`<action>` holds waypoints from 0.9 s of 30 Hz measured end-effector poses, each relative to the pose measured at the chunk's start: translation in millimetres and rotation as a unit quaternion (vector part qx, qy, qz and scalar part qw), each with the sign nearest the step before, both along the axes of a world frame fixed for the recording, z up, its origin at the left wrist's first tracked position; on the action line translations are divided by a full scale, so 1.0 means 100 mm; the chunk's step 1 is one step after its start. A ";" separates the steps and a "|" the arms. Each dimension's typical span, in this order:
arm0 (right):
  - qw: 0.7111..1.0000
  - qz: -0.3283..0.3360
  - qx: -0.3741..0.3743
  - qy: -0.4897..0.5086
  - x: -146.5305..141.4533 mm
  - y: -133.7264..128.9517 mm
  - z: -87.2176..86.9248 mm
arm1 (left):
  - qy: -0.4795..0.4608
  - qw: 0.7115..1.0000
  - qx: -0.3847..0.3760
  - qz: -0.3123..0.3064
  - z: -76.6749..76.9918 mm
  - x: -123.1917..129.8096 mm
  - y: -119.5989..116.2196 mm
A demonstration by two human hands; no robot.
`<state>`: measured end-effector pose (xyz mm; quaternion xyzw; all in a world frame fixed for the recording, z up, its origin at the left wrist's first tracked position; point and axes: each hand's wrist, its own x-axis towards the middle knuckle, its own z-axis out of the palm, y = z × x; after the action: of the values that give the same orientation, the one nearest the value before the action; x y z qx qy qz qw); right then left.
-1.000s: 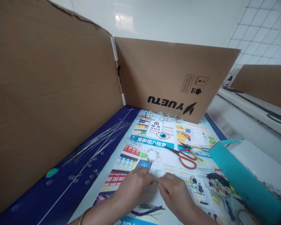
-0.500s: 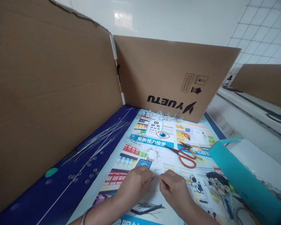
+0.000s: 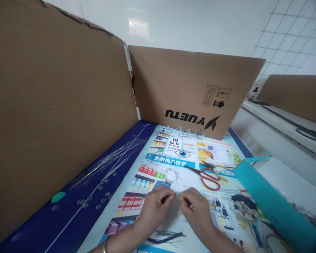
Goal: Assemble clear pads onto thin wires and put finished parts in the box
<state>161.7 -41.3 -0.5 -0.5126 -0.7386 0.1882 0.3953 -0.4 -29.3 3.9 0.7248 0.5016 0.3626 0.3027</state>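
My left hand (image 3: 159, 202) and my right hand (image 3: 195, 203) face each other over the printed sheet (image 3: 173, 189), fingertips pinched and almost meeting. Something tiny and pale seems to sit between the fingertips, too small to name. Just beyond them lies a loop of clear beads (image 3: 171, 175) with thin wire. Red-handled scissors (image 3: 210, 179) rest beyond my right hand, close to a pair of yellow-handled pliers (image 3: 218, 172). Dark thin strips (image 3: 167, 237) lie on the sheet between my forearms.
Cardboard panels stand on the left (image 3: 63, 105) and at the back (image 3: 189, 84). Thin straight wires (image 3: 110, 158), loose clear beads (image 3: 102, 200) and a green disc (image 3: 58, 196) lie on the blue strip. More beaded wire (image 3: 184, 133) sits along the back panel. A teal-edged box (image 3: 274, 200) stands right.
My fingertips have moved slightly up the view, and both hands have turned a little, still pinched. The camera view has shifted slightly. The objects on the sheet stay in place.
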 end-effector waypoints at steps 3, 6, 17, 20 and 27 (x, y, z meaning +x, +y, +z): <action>1.000 0.010 -0.005 -0.012 0.02 0.00 -0.06 | 0.034 0.998 -0.013 -0.052 0.02 -0.06 0.03; 0.999 0.023 -0.008 -0.030 0.03 -0.01 -0.10 | 0.098 0.992 0.013 -0.083 0.06 -0.11 0.03; 0.998 0.022 -0.037 -0.037 -0.01 -0.03 -0.06 | 0.168 0.982 0.072 -0.046 0.08 -0.10 -0.04; 0.999 0.013 -0.033 -0.019 -0.03 -0.03 -0.04 | 0.123 0.990 0.062 -0.034 0.05 -0.09 -0.04; 0.999 -0.013 -0.038 0.024 -0.05 0.00 0.02 | 0.041 0.998 0.044 0.009 -0.02 -0.02 -0.01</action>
<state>156.8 -41.0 1.6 -0.5320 -0.7146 0.2228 0.3958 -2.8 -30.7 1.4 0.7470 0.5035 0.3574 0.2465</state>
